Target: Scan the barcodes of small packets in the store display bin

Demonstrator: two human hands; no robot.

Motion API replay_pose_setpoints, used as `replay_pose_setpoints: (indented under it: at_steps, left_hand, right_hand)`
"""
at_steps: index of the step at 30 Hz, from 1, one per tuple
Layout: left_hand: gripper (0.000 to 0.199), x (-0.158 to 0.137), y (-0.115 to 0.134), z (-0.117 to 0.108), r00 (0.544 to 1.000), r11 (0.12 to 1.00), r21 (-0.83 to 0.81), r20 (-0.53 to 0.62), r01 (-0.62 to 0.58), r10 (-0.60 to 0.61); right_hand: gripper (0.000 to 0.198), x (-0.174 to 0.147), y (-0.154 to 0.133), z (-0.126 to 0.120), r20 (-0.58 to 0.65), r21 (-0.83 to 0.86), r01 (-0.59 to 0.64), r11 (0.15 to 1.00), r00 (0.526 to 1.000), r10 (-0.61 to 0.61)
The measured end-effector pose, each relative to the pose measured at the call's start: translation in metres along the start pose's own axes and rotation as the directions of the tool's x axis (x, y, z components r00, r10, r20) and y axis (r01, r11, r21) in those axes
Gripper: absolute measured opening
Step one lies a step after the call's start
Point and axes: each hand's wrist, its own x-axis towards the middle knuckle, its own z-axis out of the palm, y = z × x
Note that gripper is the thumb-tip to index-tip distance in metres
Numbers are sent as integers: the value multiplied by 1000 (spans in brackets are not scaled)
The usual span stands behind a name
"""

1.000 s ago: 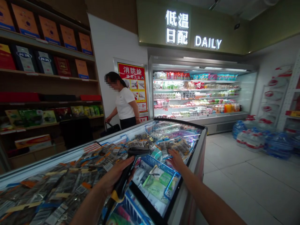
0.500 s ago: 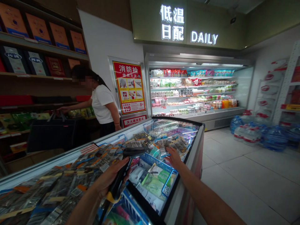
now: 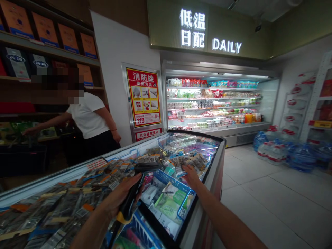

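Black-and-yellow barcode scanner (image 3: pixel 128 203), clamped in the left hand's (image 3: pixel 118 196) fingers, wants steady aim; right hand (image 3: pixel 192 178) touches a packet (image 3: pixel 177 164), finger grip unclear.

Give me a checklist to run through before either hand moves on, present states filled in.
1. Left hand wrapped around the handheld scanner: ok.
2. Right hand at the packets: ok.
3. A packet firmly gripped by those fingers: cannot tell; the grasp is unclear.
4. Scanner's reading face aimed at a packet's barcode: cannot tell.
5. Person in the white shirt away from both hands: ok, across the display case.
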Motion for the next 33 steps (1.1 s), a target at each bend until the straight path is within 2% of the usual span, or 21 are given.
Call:
replay_pose_setpoints:
  at_steps: [11,18,33]
  left_hand:
    - [36,-4,0,7,999,1000,-3,53,-7,7]
    - [34,-3,-1,10,1000,995,-93,11,24,-23]
    - [33,0,-3,10,1000,998,-61,12,25,-24]
  right_hand:
    - [23,2,2,-2,-30,-50,11,999,999,-12]
    - [23,-3,-3,2,-14,-35,12,999,1000,-12]
    - [22,2,5,-2,31,-104,79,991,997,-76]
